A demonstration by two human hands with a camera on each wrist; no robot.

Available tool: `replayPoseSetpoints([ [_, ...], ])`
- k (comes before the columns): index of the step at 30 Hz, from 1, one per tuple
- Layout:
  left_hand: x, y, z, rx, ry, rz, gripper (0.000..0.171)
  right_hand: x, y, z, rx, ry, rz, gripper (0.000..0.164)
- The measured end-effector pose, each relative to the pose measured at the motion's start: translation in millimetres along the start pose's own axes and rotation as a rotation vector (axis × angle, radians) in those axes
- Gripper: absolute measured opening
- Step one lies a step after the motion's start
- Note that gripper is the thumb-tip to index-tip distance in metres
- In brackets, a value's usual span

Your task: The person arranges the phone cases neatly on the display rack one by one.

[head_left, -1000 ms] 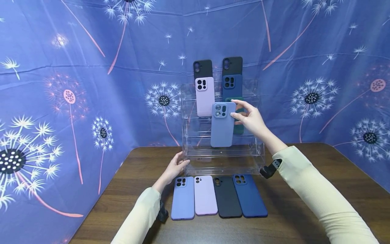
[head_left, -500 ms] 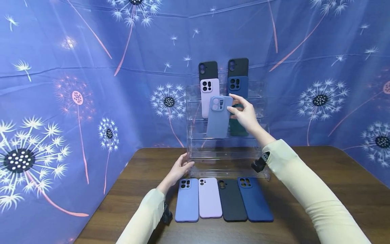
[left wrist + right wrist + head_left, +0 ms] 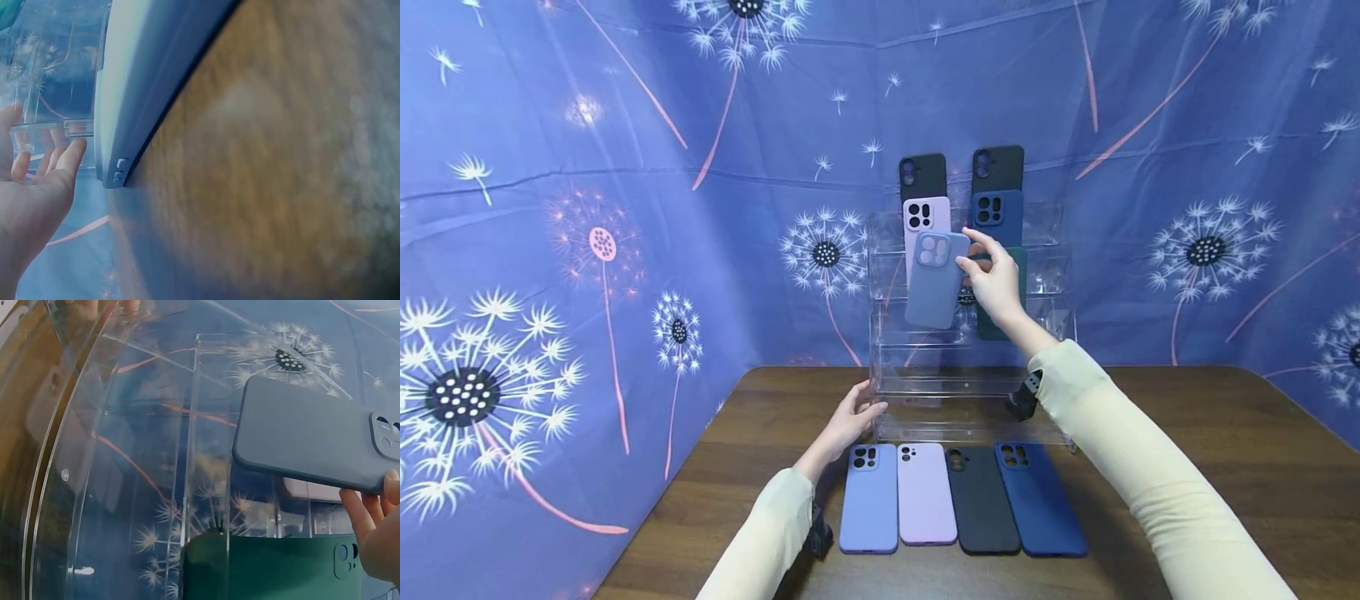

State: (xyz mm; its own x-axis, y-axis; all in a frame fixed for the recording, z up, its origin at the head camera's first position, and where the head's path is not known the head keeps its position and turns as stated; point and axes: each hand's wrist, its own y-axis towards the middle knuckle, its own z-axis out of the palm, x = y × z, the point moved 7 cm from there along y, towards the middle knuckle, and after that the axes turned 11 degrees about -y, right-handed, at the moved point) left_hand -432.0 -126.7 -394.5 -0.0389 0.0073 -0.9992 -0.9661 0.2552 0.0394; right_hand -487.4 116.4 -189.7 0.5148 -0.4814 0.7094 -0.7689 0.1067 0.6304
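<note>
Wooden table [image 3: 1240, 475], dandelion cloth [image 3: 760, 100] behind (right grip [image 3: 996, 282] pinches blue case [image 3: 934, 290]; left grip [image 3: 847, 422] holds rack [image 3: 940, 385]).

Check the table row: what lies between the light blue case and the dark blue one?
Two cases, seen in the head view: the lilac case next to the light blue case, then the black case next to the dark blue case.

A blue cloth [image 3: 775, 125] hangs behind the table [image 3: 1240, 450] and along both sides, crossed by creases and printed with white dandelion heads [image 3: 462, 397], dark at the centre, and pink stems [image 3: 597, 527]. The tabletop is brown wood grain, its far corners rounded, with a pale sheen towards the front.
</note>
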Motion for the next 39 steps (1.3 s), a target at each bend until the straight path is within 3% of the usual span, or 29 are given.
replayPoseSetpoints([
  [4,0.1,-1.6,1.2,-0.009,0.005,-0.002,0.063,-5.4,0.7,6.1,0.017,-0.038,0.003,0.045],
  [12,23.6,13.8,-7.1,-0.025,-0.011,0.014,0.066,-14.7,6.4,16.3,0.097,-0.045,0.044,0.045],
  [20,22.9,13.3,-6.6,-0.027,0.002,0.037,0.065,-22.9,0.5,23.6,0.121,-0.077,0.046,0.043],
  [30,23.7,15.6,-7.1,-0.022,-0.015,0.032,0.063,-23.2,-8.0,26.2,0.038,-0.215,-0.032,0.038],
  [39,22.7,14.4,-8.0,-0.03,0.002,0.025,0.063,-15.2,-13.5,19.9,-0.108,-0.196,-0.138,0.026],
])
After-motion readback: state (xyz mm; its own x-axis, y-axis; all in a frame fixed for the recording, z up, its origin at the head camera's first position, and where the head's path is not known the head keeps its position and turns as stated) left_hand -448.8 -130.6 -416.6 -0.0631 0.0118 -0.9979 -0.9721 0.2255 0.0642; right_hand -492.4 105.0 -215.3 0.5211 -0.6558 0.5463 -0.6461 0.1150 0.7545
